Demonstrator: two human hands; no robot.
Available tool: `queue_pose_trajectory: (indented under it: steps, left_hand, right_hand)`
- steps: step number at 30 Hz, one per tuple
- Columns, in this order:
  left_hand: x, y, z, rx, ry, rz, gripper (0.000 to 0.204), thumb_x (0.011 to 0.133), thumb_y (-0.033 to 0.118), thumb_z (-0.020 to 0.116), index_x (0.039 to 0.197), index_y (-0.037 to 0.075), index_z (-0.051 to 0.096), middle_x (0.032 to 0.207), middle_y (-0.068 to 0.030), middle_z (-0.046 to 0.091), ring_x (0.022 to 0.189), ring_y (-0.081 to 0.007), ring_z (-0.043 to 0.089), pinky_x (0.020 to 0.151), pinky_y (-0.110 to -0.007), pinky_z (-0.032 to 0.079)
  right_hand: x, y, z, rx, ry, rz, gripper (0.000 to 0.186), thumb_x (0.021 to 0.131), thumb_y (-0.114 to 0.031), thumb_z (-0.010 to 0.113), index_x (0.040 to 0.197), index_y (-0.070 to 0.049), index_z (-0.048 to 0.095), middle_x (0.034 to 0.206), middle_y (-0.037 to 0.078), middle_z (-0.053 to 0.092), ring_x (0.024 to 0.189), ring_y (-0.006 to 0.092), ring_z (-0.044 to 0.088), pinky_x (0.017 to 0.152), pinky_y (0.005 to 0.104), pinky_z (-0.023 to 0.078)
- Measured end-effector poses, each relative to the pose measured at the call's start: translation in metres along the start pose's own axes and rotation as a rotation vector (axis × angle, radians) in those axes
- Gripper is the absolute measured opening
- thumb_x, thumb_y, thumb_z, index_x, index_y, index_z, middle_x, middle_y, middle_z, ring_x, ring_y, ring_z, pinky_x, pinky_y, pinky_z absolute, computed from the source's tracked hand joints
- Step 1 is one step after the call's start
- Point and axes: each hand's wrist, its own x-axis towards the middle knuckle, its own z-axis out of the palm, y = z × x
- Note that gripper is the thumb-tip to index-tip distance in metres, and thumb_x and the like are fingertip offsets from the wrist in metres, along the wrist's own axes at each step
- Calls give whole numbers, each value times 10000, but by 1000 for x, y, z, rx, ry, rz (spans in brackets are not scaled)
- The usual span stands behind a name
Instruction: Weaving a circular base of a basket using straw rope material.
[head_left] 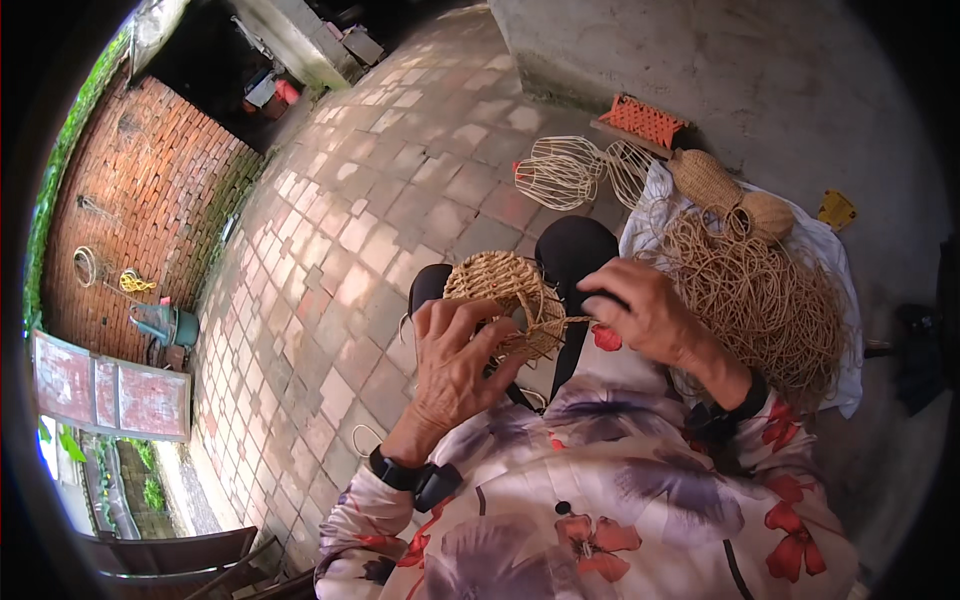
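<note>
Your left hand (455, 355) had its fingers curled around the half-woven basket piece (507, 300), gripping it from the seven o'clock side over your lap. Your right hand (645, 310), at three o'clock of it, pinched a cane strand (570, 320) between thumb and fingertips. Pulled too hard, that strand might have kinked or slipped its weave. The loose cane bundle (760, 300) lay further right, wire frames (560, 172) at twelve.
</note>
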Motion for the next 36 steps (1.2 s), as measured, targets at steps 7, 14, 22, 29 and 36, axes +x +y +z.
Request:
queue_pose_trajectory:
  steps: [7,14,22,29,36]
  left_hand:
    - [2,-8,27,-145,12,-44,286,692,240,802,928,132,683,1072,-31,596,1019,-262,526,926,-438,343]
    - [5,3,35,-74,58,-76,260,664,235,814,861,132,678,1057,-22,599,1018,-250,527,937,-447,331]
    - [6,2,40,7,75,-39,265,632,170,781,852,124,641,1036,-18,606,1013,-240,538,928,-449,335]
    - [15,16,26,114,-49,-123,349,704,150,725,1023,109,589,923,-23,651,942,-243,589,867,-429,406]
    - [48,-6,-10,-200,-398,-41,483,874,12,543,1343,125,523,808,-171,673,689,-358,664,614,-437,511]
  right_hand:
    - [-23,-11,41,315,-207,67,50,840,-9,639,885,8,625,766,124,632,689,224,640,623,333,494]
    - [-15,1,55,100,-219,441,257,810,-292,661,751,-42,674,713,183,655,700,381,663,652,445,518]
    - [-12,1,58,-31,-352,400,306,835,-342,619,761,-53,686,696,192,643,688,385,653,634,461,508]
    - [-21,-5,47,-184,-319,30,214,838,-241,632,708,-72,654,673,125,633,661,315,646,617,426,513]
    - [-8,12,65,-308,-22,-395,170,789,-168,674,677,-94,569,631,34,548,598,221,603,532,353,485]
